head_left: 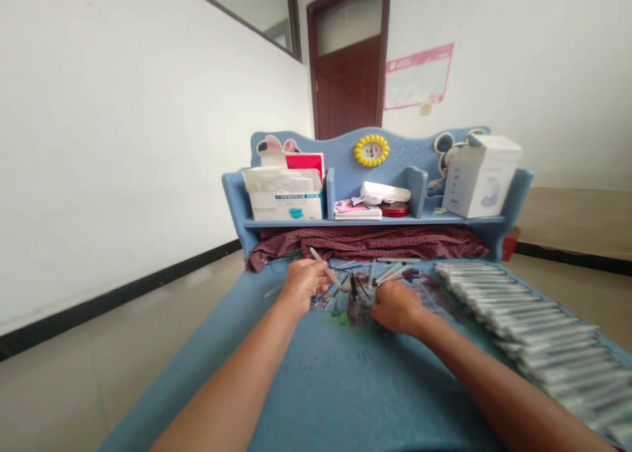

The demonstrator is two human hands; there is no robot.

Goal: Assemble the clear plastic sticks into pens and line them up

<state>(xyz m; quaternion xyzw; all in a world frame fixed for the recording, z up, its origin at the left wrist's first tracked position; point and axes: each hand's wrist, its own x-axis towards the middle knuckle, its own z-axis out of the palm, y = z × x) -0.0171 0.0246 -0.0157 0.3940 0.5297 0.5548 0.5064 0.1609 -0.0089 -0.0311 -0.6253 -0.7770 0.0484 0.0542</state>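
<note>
Likely light, stiff and slick, the slim whitish plastic tube (pixel 334 278) in my left hand's (pixel 302 285) closed pinch above the blue tabletop (pixel 326 386) wants 2 fingertips mid-length; my right hand (pixel 397 306) curls, contents hidden.

Room along near desktop (pixel 345 386), pen rows (pixel 538 333) blocking right, shelf (pixel 444 221) behind

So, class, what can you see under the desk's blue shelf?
A bunched red checked cloth stretches along beneath the shelf. Its folds cover whatever is behind, so that cannot be seen.
</note>
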